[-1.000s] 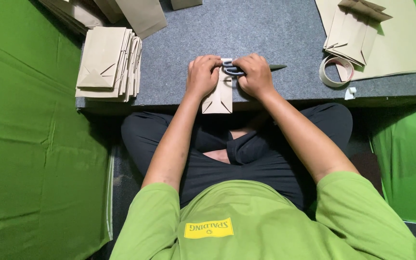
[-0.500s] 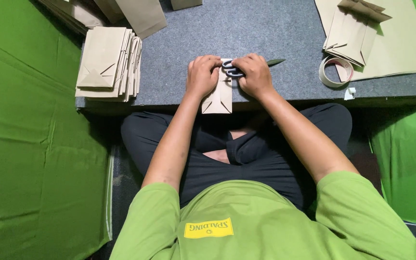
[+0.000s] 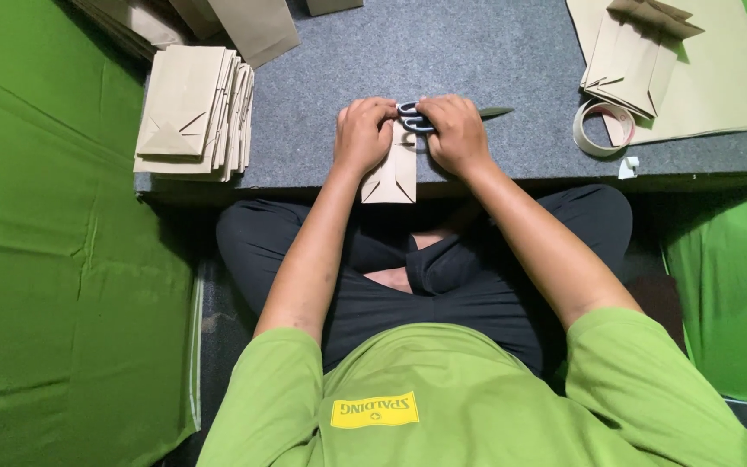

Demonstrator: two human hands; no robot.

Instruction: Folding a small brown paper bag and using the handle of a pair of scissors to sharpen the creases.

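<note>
Both hands, L (image 3: 363, 134) & R (image 3: 453, 131), press bag (image 3: 393, 173) flat at desk (image 3: 443, 60) front edge; scissors (image 3: 430, 119) under R; bag folded, finished stack (image 3: 190, 112) at left edge

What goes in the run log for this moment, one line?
left hand: pressing small paper bag | right hand: on scissors | stack of bags: left | tape roll: right

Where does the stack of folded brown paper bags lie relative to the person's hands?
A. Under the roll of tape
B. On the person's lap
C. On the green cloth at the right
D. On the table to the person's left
D: the stack of folded paper bags lies on the grey table, off to the left of the left hand, well apart from the roll of tape on the right side.
</note>
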